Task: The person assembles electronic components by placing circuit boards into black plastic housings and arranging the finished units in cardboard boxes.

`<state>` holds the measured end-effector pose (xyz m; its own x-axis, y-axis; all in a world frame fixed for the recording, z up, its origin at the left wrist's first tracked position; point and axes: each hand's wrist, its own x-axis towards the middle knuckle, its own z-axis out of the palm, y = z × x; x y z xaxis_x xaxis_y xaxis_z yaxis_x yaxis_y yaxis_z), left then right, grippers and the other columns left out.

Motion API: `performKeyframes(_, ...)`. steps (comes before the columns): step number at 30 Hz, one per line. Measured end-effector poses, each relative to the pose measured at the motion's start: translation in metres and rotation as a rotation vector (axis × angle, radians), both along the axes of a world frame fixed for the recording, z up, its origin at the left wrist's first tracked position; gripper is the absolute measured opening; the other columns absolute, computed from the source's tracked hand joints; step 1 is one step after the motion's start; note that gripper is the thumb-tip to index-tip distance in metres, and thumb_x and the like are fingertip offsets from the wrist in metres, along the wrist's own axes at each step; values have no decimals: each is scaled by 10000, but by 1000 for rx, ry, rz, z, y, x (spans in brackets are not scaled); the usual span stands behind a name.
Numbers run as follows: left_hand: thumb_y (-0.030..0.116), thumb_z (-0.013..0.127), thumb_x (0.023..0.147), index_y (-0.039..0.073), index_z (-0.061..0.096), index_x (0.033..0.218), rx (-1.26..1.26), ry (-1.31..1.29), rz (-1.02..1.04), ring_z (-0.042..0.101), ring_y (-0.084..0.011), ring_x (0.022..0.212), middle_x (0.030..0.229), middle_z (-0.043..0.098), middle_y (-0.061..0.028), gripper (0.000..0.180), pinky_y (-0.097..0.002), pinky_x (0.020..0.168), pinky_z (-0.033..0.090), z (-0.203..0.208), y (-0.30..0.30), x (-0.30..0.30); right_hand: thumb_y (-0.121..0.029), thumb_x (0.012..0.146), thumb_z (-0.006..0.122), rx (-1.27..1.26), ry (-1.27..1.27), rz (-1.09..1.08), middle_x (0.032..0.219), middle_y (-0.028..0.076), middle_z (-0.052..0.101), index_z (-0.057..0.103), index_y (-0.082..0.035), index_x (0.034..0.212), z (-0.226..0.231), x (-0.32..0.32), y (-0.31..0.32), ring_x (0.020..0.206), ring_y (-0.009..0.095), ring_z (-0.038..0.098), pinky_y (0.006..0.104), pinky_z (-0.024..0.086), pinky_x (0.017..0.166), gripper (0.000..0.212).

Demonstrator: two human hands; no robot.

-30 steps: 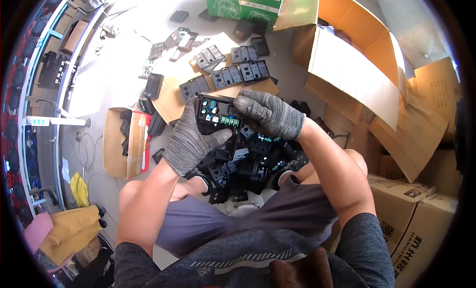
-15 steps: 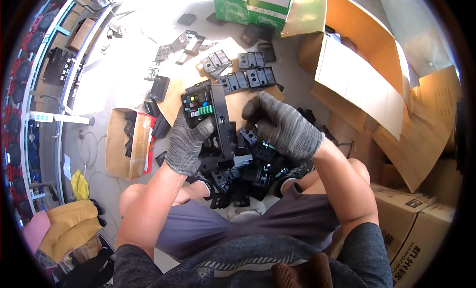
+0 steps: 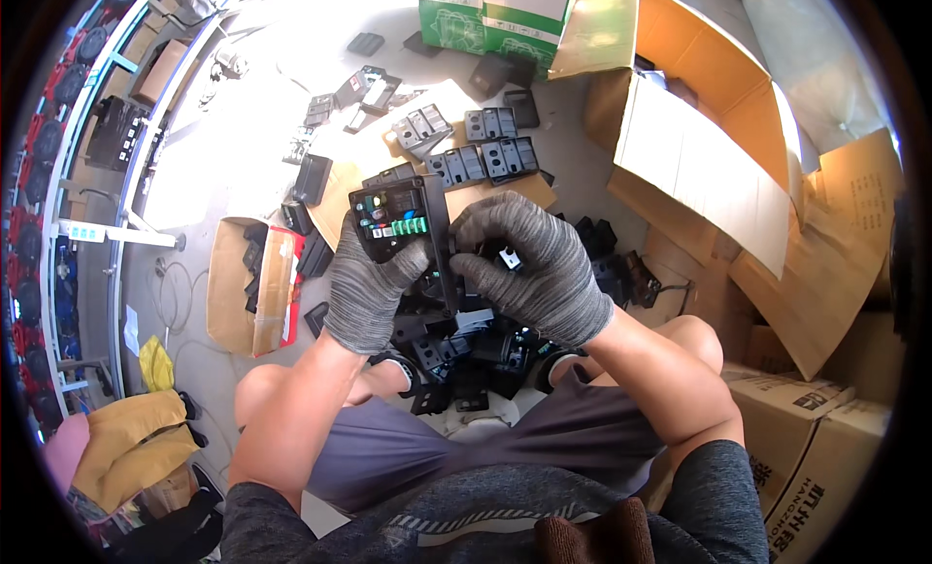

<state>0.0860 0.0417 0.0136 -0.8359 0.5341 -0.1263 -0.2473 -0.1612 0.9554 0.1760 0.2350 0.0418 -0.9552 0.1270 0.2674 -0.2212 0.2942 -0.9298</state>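
My left hand (image 3: 374,287), in a grey knitted glove, holds up a black plastic housing (image 3: 437,236). Inside the housing is a circuit board (image 3: 374,210) with a row of green terminals along its lower part. My right hand (image 3: 539,263), gloved alike, is closed in a pinch at the housing's right side. Whatever its fingertips hold, if anything, is hidden. Below both hands, between my feet, lies a heap of black housings and parts (image 3: 476,355). Beyond my hands, several black plastic covers (image 3: 510,156) with round holes lie on a flat cardboard sheet (image 3: 354,171).
A small open carton (image 3: 228,287) with black parts stands to the left. At the far side is a green and white box (image 3: 485,20). A large open carton (image 3: 704,166) and closed cartons (image 3: 825,457) line the right. Metal shelving (image 3: 126,156) runs along the left.
My right hand has come left and down to the housing's right side, its fingers closing into a pinch. The housing has tilted slightly in my left hand.
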Motion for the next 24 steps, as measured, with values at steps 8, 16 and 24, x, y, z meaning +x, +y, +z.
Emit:
performKeyframes(8,104,828,837,54,503,1286,-105,50,46,641,-134,1031,1166,651,-49,557,-291,894,553,7,1,6,12,782,795,306,149,24,958,88,654,678,-58,1060,3,-1,1,892,227,693,328,575,754,309)
performKeyframes(16,94,811,842,38,444,1280,-153,219,53,650,-132,1030,1142,651,-76,574,-302,890,562,7,-1,10,-129,893,741,86,-169,60,805,103,668,703,-36,1077,6,0,0,715,259,701,355,569,663,209)
performKeyframes(24,123,835,824,26,419,1274,-192,245,53,661,-139,1007,1147,647,-96,621,-304,866,569,-1,2,13,-248,1022,597,300,-239,165,769,174,664,668,-6,1035,-20,-3,6,649,309,671,386,522,610,253)
